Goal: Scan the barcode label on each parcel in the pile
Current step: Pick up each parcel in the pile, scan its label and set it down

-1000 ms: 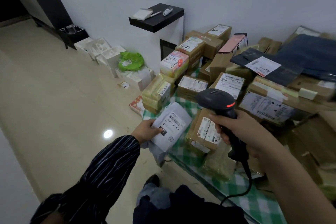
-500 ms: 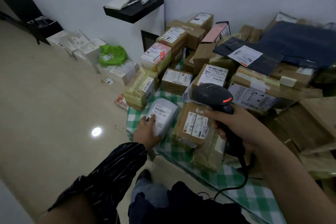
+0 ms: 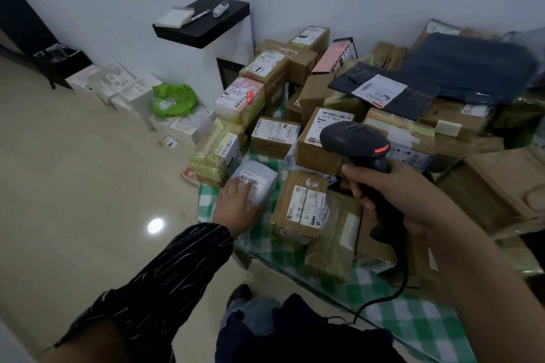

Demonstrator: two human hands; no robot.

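A pile of taped brown cartons and soft bags with white barcode labels lies on a green checked cloth (image 3: 413, 324). At its front left corner sits a small grey-white soft parcel (image 3: 262, 175), label up. My left hand (image 3: 236, 205) rests flat on it, fingers stretched over the label's near edge. My right hand (image 3: 398, 194) grips the handle of a black barcode scanner (image 3: 354, 141), held above the pile's front with its head pointing forward and left. Just right of the soft parcel lies a brown carton (image 3: 303, 206) with a white label.
A black-topped white stand (image 3: 206, 20) stands against the wall behind the pile. White boxes (image 3: 118, 88) and a green bag (image 3: 174, 99) sit on the floor to the left. Dark blue bags (image 3: 466, 68) top the pile's right. The scanner cable (image 3: 383, 300) hangs toward my lap.
My left hand has carried the soft parcel from in front of me down onto the cloth at the pile's corner and now lies on it. The scanner has stayed in my right hand.
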